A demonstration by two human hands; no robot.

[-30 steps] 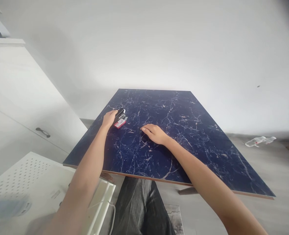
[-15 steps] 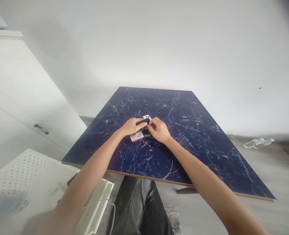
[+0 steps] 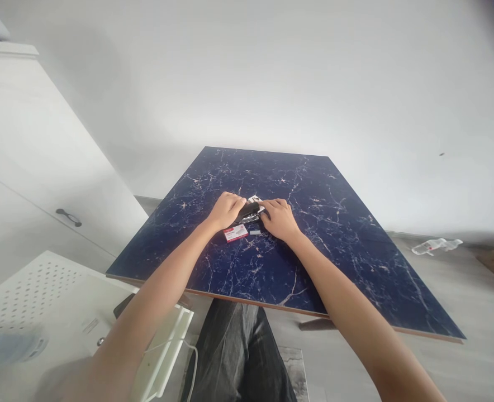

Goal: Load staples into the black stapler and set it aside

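Note:
A black stapler (image 3: 249, 212) lies on the dark blue marbled table (image 3: 314, 268), its metal parts showing along the near side. My left hand (image 3: 227, 211) is closed round its left end. My right hand (image 3: 279, 219) has its fingers on the right end, with the thumb lower down at the near side. Just in front of the stapler are a small red and white box (image 3: 236, 233) and a short silvery strip (image 3: 255, 232) that looks like staples. Behind it, a white printed box or card (image 3: 255, 199) is partly hidden by the stapler and my hands.
To the left are a white cabinet (image 3: 50, 151) with a dark handle (image 3: 69, 217) and a white perforated surface (image 3: 41, 290). A white cable (image 3: 194, 363) hangs beside my legs (image 3: 234, 352). Clear plastic packaging (image 3: 435, 246) lies on the floor at right.
My right fingers have left their pinch by the stapler and now lie over its right end. More of the stapler and the silvery strip shows. My left hand has shifted slightly up.

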